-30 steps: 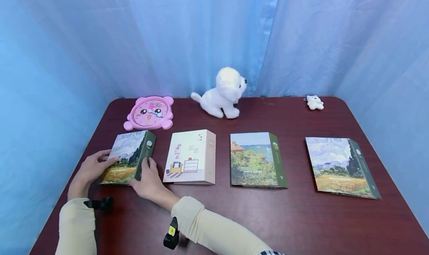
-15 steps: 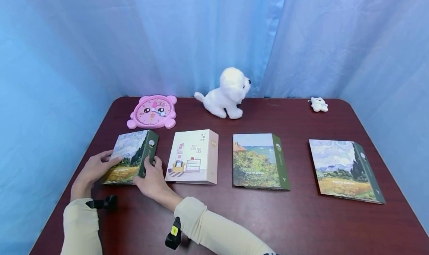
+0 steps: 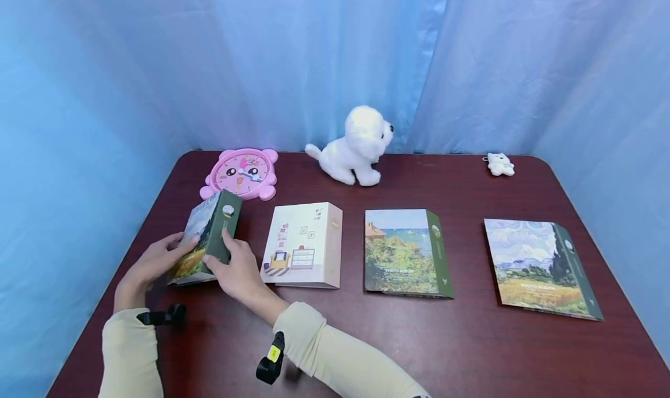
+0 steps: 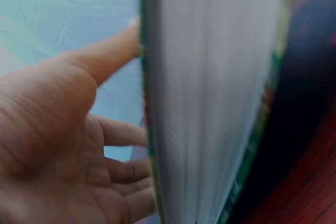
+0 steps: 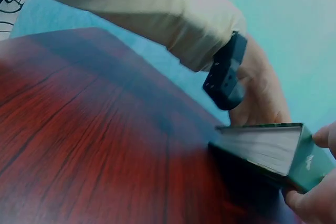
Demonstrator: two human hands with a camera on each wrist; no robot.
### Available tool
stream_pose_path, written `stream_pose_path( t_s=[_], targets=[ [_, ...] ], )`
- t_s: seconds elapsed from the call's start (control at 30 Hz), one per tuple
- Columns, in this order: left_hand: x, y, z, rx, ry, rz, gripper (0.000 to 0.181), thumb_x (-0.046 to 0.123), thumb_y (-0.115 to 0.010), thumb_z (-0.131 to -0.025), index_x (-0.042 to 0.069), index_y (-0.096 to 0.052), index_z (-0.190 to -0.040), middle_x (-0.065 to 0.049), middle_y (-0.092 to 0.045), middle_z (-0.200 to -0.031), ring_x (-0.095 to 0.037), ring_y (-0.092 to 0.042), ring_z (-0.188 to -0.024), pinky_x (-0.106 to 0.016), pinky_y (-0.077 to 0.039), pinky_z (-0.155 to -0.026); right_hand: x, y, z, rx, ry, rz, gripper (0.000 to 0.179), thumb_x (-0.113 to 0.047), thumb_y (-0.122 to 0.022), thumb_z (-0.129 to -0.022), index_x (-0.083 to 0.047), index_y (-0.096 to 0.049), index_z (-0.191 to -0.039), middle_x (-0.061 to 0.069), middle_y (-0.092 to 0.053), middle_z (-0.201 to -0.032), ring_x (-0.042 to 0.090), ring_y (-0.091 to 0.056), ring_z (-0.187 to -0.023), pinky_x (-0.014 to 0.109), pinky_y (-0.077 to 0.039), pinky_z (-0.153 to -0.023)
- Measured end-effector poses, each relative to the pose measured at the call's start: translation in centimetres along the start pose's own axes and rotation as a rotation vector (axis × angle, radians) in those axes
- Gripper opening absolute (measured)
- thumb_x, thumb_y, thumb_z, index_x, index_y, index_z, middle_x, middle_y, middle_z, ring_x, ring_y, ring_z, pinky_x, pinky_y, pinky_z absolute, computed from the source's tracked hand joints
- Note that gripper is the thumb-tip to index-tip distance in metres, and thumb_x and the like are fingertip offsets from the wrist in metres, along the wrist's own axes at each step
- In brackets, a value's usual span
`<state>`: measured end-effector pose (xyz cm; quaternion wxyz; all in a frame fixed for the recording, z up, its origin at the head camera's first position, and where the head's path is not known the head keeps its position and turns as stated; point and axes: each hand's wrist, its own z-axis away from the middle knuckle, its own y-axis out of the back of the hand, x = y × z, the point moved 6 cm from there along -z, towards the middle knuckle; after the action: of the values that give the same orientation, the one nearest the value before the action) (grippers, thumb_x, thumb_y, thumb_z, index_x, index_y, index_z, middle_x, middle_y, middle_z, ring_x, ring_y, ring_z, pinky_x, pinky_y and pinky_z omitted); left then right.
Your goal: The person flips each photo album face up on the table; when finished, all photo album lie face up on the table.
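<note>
A thick photo album (image 3: 226, 217) with a painted landscape cover and green spine is tilted at the left of the table, its spine side raised. My left hand (image 3: 157, 262) holds its left side, thumb on the front cover. In the left wrist view, that hand's fingers (image 4: 123, 132) reach the cover's edge, and white page edges (image 4: 210, 77) face the camera. My right hand (image 3: 239, 273) grips the green spine near its lower end. The right wrist view shows the right thumb (image 5: 299, 200) under the spine corner, with dark shadow below the album.
Rightward in a row lie a cream album (image 3: 300, 244), a seaside photo album (image 3: 400, 252) and another landscape album (image 3: 539, 267). Behind them are a pink clock (image 3: 239, 174), a white plush dog (image 3: 361, 145) and a small white plush toy (image 3: 501, 164). Blue curtains (image 3: 293, 66) enclose the table (image 3: 419, 345).
The left album has tipped up on its spine side and shifted slightly toward the clock, both hands moving with it. The head view has also shifted slightly. The other albums stay put.
</note>
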<state>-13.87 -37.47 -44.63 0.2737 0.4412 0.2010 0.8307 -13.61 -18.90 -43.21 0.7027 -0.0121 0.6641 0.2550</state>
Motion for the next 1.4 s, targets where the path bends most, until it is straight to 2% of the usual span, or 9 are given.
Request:
stream_pose_path(
  t_s=[0.1, 0.23, 0.4, 0.57, 0.8, 0.9, 1.03, 1.2, 1.4],
  targets=[
    [1.0, -0.7, -0.3, -0.017, -0.096, 0.069, 0.091, 0.059, -0.038, -0.095, -0.001, 0.000, -0.152, -0.035, -0.014, -0.151, -0.051, -0.023, -0.133, -0.071, -0.026, -0.102, -0.3, 0.6, 0.0, 0.006, -0.008, -0.045, 0.070, -0.045, -0.058, -0.092, -0.022, -0.029, -0.152, 0.004, -0.044, -0.146, 0.013, -0.046, -0.128, 0.031, -0.041, -0.105],
    [2.5, -1.5, -0.2, -0.053, -0.202, 0.111, 0.082, 0.052, -0.034, -0.099, 0.002, 0.000, -0.153, -0.033, -0.012, -0.152, -0.051, -0.019, -0.135, -0.074, -0.020, -0.102, -0.2, 1.3, -0.2, 0.024, -0.025, -0.155, 0.074, -0.043, -0.061, -0.091, -0.016, -0.028, -0.152, 0.003, -0.048, -0.141, 0.010, -0.056, -0.115, 0.025, -0.048, -0.094],
    [3.7, -2.3, 0.1, -0.101, -0.211, 0.111, 0.080, 0.056, -0.029, -0.099, 0.008, 0.002, -0.154, -0.030, -0.012, -0.155, -0.050, -0.018, -0.137, -0.076, -0.018, -0.101, -0.1, 2.1, -0.5, 0.067, -0.011, -0.233, 0.066, -0.036, -0.062, -0.092, -0.013, -0.035, -0.148, 0.004, -0.057, -0.131, 0.011, -0.064, -0.103, 0.018, -0.052, -0.080],
    [4.2, -2.6, 0.4, -0.093, -0.225, 0.126, 0.077, 0.058, -0.026, -0.099, 0.011, -0.002, -0.154, -0.027, -0.018, -0.155, -0.045, -0.024, -0.138, -0.069, -0.021, -0.106, 0.0, 2.7, -0.6, 0.101, -0.037, -0.295, 0.059, -0.031, -0.060, -0.093, -0.017, -0.039, -0.147, 0.001, -0.058, -0.129, 0.009, -0.065, -0.102, 0.019, -0.052, -0.080],
    [5.4, -2.2, 1.3, -0.067, -0.323, 0.198, 0.070, 0.053, -0.031, -0.100, 0.015, -0.008, -0.155, -0.020, -0.015, -0.158, -0.040, -0.024, -0.140, -0.061, -0.029, -0.108, -0.2, 3.4, -0.4, 0.138, -0.019, -0.383, 0.049, -0.021, -0.056, -0.095, -0.022, -0.047, -0.143, -0.002, -0.059, -0.123, 0.006, -0.064, -0.102, 0.020, -0.051, -0.082],
    [6.1, -1.7, 2.0, -0.034, -0.374, 0.221, 0.064, 0.046, -0.037, -0.101, 0.018, -0.013, -0.155, -0.022, -0.024, -0.155, -0.030, -0.041, -0.132, -0.054, -0.042, -0.100, -0.6, 3.7, -0.4, 0.159, 0.010, -0.384, 0.047, -0.021, -0.057, -0.094, -0.025, -0.049, -0.141, -0.002, -0.057, -0.124, 0.005, -0.063, -0.103, 0.020, -0.050, -0.085],
    [7.3, -0.5, 3.2, 0.037, -0.474, 0.213, 0.059, 0.033, -0.045, -0.101, 0.020, -0.022, -0.153, -0.026, -0.035, -0.147, -0.007, -0.061, -0.105, -0.039, -0.055, -0.084, -1.7, 3.8, -0.4, 0.160, 0.078, -0.382, 0.048, -0.019, -0.058, -0.094, -0.021, -0.049, -0.141, 0.001, -0.053, -0.131, 0.007, -0.058, -0.113, 0.018, -0.048, -0.092],
    [7.9, 0.5, 4.1, 0.103, -0.508, 0.179, 0.059, 0.029, -0.051, -0.099, 0.018, -0.027, -0.152, -0.027, -0.041, -0.140, 0.002, -0.063, -0.094, -0.029, -0.057, -0.076, -2.5, 3.2, -0.3, 0.113, 0.135, -0.326, 0.050, -0.021, -0.056, -0.097, -0.015, -0.042, -0.145, 0.004, -0.045, -0.141, 0.007, -0.052, -0.119, 0.013, -0.044, -0.094],
    [6.9, 1.2, 4.4, 0.116, -0.484, 0.193, 0.058, 0.029, -0.050, -0.100, 0.015, -0.029, -0.152, -0.022, -0.043, -0.138, 0.002, -0.063, -0.095, -0.023, -0.056, -0.076, -2.5, 2.1, -0.4, 0.073, 0.167, -0.195, 0.051, -0.030, -0.049, -0.100, -0.020, -0.036, -0.149, 0.002, -0.041, -0.146, 0.005, -0.047, -0.124, 0.016, -0.042, -0.099]
  ],
)
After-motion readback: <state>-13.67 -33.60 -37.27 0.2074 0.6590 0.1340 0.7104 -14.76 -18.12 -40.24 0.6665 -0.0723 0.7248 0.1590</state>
